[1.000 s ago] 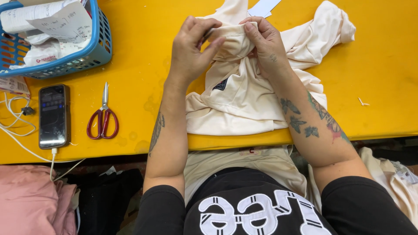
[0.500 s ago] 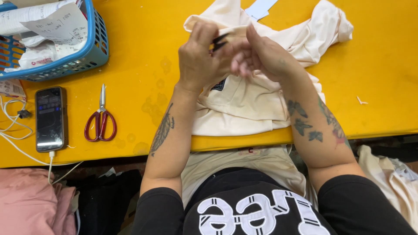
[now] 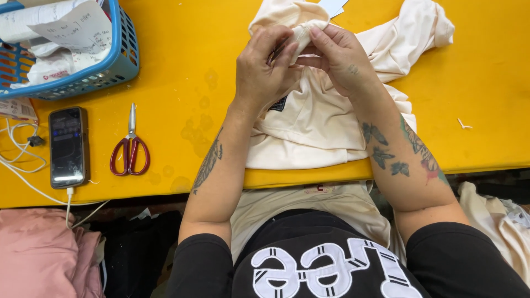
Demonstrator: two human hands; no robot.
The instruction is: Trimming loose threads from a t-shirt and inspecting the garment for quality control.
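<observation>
A cream garment [image 3: 320, 121] lies bunched on the yellow table [image 3: 187, 66] in front of me, one edge hanging over the near side. My left hand [image 3: 262, 69] and my right hand [image 3: 339, 58] meet above it, and both pinch a raised fold of its fabric between fingers and thumbs. A small dark label on the garment shows just below my left hand. Another cream piece [image 3: 309, 207] lies across my lap.
Red-handled scissors [image 3: 130, 146] lie shut left of my left arm. A phone [image 3: 68, 146] on a white cable sits further left. A blue basket [image 3: 77, 49] with papers stands at the back left. Pink cloth [image 3: 38, 254] is piled below the table's edge.
Both hands have stayed on the raised fold, shifting their grip along it. The view has shifted a little.
</observation>
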